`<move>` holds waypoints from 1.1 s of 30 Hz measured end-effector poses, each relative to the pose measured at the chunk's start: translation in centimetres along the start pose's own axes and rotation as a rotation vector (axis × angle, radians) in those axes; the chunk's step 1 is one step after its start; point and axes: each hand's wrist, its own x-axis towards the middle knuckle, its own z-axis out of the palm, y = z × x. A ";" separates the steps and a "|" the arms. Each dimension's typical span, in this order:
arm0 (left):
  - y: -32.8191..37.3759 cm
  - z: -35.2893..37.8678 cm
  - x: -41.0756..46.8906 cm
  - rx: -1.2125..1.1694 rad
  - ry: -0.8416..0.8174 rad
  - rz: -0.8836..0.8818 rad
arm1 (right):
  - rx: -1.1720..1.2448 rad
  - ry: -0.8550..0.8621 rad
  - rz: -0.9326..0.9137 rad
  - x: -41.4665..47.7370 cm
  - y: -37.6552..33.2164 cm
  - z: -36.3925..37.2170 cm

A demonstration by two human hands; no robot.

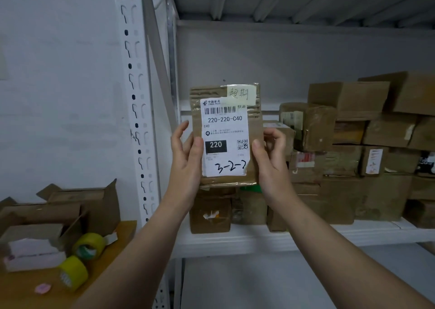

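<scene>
A flat brown cardboard parcel (255,129) is held upright in front of me, at the middle of the view. Its white shipping label reads 220-220-C40, with 3-2-7 handwritten at the bottom and a pale note taped at the top. My left hand (188,160) grips the parcel's left edge, thumb on the label. My right hand (270,158) grips its right edge, thumb on the front and fingers curled behind.
Behind the parcel a white metal shelf (259,238) carries several stacked brown boxes (353,167) to the right. A perforated white upright (136,96) stands at left. On the wooden table (106,261) lower left lie open cartons (70,205) and two yellow tape rolls (88,246).
</scene>
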 end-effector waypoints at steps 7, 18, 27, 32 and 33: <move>-0.3 0.5 -1.5 -0.009 0.006 0.028 | 0.019 0.016 -0.099 -1.6 0.2 -0.4; 0.6 1.5 -2.2 -0.050 -0.011 0.075 | 0.056 0.085 -0.125 -2.7 -0.6 -0.9; -2.9 8.8 -8.0 -0.152 -0.130 -0.032 | -0.061 0.333 0.033 -10.2 -0.9 -8.3; -5.1 16.6 -13.4 -0.265 -0.240 -0.205 | -0.180 0.438 0.120 -15.7 -2.7 -15.9; -5.3 18.3 -14.4 -0.290 -0.259 -0.219 | -0.197 0.455 0.139 -16.9 -3.2 -17.5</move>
